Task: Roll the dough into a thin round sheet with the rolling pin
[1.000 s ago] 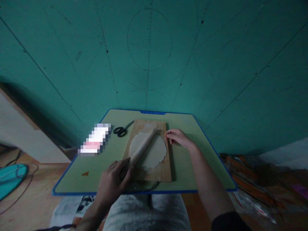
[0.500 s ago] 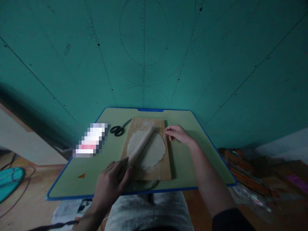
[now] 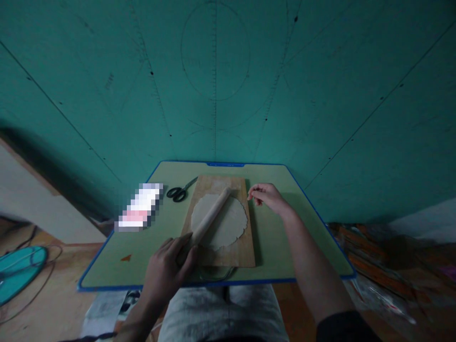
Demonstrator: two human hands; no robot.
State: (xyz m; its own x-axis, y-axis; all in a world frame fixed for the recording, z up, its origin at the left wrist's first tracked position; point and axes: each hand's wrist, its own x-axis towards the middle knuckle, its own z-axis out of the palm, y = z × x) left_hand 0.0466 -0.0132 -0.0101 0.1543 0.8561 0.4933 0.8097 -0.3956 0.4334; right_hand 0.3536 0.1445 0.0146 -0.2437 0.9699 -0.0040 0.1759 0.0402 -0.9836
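Observation:
My left hand (image 3: pixel 171 261) is wrapped round the near end of a pale wooden rolling pin (image 3: pixel 212 213). The pin lies slantwise across a flat, roundish sheet of dough (image 3: pixel 230 223) with a ragged right edge. Under the dough is a wooden board (image 3: pixel 244 256), lightly floured at its far end. Just past the board's right edge hovers my right hand (image 3: pixel 269 197), its fingers curled in a loose pinch. Whether a small piece is between those fingertips cannot be made out.
The board rests on a pale green table (image 3: pixel 281 247) with a blue rim. Black-handled scissors (image 3: pixel 178 193) lie to its left, near a blurred-out bright object (image 3: pixel 140 206). A small orange-brown triangle (image 3: pixel 126 258) is at the near left. Behind rises a green wall (image 3: pixel 228 118).
My right hand has drawn slightly right from the board's edge, its fingers shifting a little. My left hand and the rolling pin stay put on the dough. The camera view has shifted slightly.

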